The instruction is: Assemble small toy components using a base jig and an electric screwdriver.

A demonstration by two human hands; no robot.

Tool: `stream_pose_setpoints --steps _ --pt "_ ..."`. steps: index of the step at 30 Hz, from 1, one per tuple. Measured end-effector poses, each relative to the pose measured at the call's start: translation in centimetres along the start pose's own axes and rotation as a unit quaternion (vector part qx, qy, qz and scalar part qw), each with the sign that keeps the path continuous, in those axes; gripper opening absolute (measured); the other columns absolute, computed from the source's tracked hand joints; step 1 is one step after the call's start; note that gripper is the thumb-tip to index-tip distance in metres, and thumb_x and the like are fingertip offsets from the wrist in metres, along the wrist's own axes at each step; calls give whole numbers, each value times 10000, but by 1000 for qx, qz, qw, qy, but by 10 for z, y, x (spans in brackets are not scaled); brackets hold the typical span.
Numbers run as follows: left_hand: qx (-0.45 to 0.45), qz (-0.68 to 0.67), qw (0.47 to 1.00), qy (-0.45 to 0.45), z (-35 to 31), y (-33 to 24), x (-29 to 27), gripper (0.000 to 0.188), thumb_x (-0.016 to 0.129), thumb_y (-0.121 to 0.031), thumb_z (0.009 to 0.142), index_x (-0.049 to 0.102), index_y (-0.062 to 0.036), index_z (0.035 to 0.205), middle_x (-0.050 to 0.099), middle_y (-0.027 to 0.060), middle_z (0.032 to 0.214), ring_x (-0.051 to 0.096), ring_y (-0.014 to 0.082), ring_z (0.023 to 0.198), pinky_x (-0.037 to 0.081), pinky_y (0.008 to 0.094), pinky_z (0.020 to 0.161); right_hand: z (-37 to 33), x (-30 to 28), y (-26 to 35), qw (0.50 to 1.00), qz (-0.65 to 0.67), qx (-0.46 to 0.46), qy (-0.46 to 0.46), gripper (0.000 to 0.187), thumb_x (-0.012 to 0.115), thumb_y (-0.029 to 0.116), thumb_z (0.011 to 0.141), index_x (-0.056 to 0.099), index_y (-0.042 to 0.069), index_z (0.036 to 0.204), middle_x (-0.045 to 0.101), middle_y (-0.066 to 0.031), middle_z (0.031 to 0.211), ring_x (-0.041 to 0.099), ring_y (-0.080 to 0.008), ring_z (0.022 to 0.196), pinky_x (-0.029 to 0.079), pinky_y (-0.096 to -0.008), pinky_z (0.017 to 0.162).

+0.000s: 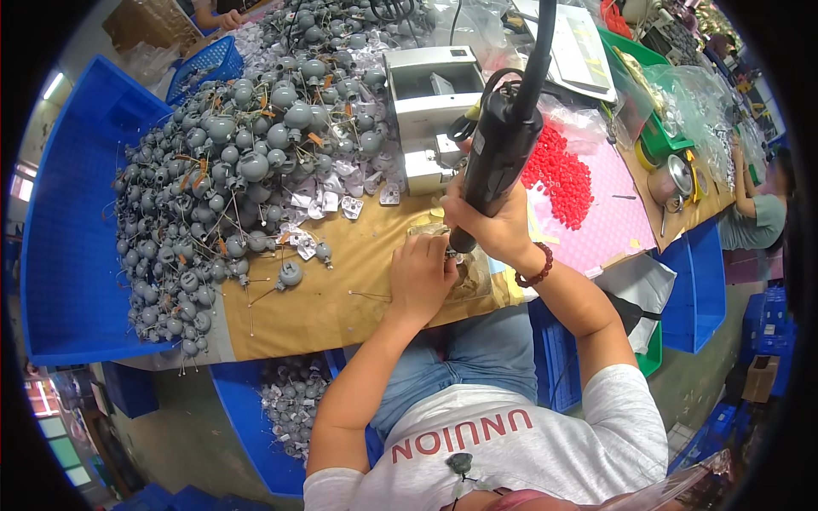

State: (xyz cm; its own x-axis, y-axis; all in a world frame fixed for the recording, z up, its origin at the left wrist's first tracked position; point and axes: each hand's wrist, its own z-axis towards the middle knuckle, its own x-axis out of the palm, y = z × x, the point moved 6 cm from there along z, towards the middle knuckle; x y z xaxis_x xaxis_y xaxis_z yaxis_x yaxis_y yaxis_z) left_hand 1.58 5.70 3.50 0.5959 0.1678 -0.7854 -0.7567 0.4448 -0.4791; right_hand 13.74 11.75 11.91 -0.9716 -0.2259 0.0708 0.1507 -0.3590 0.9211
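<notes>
My right hand (pixel 501 223) is wrapped round a black electric screwdriver (pixel 496 140), held upright with its tip down and its cable running up. Beneath the tip, my left hand (pixel 417 271) is closed, fingertips pinched at the work spot. What they pinch is mostly hidden by the fingers and the tool. Both hands are over a small worn pad (pixel 473 281) near the table's front edge. Left of my left hand, one grey ball-shaped part (pixel 290 274) with thin wires lies apart from a large heap of similar grey parts (pixel 221 170).
White plastic pieces (pixel 328 198) lie beside the heap. A white box-shaped device (pixel 436 106) stands beyond my hands. Small red parts (pixel 562 179) cover the pink mat (pixel 618 217) at right. A blue bin (pixel 68 230) flanks the heap. Another person (pixel 757 213) sits at far right.
</notes>
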Motion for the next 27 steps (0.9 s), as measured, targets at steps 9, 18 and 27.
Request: stream_pose_setpoints --steps 9,18,27 --pt "4 -31 999 12 3 1 -3 378 756 -110 759 586 -87 1095 605 75 987 605 297 979 473 452 815 -13 2 0 996 -47 -45 63 628 678 -83 846 349 33 1368 618 -76 823 602 -123 693 485 -282 638" --pt "-11 -48 998 39 7 1 -3 379 756 -95 756 572 -89 1086 620 80 997 609 305 995 472 456 822 -30 5 -22 997 47 18 61 249 763 -23 807 558 58 924 598 -18 798 554 -116 703 464 -294 633" --pt "-4 -100 995 17 6 7 -2 389 773 -109 743 554 -70 1063 611 109 1004 593 343 998 452 473 825 -54 -2 -66 987 -82 9 140 384 840 66 762 590 35 1052 644 -42 923 592 -133 807 493 -311 746"
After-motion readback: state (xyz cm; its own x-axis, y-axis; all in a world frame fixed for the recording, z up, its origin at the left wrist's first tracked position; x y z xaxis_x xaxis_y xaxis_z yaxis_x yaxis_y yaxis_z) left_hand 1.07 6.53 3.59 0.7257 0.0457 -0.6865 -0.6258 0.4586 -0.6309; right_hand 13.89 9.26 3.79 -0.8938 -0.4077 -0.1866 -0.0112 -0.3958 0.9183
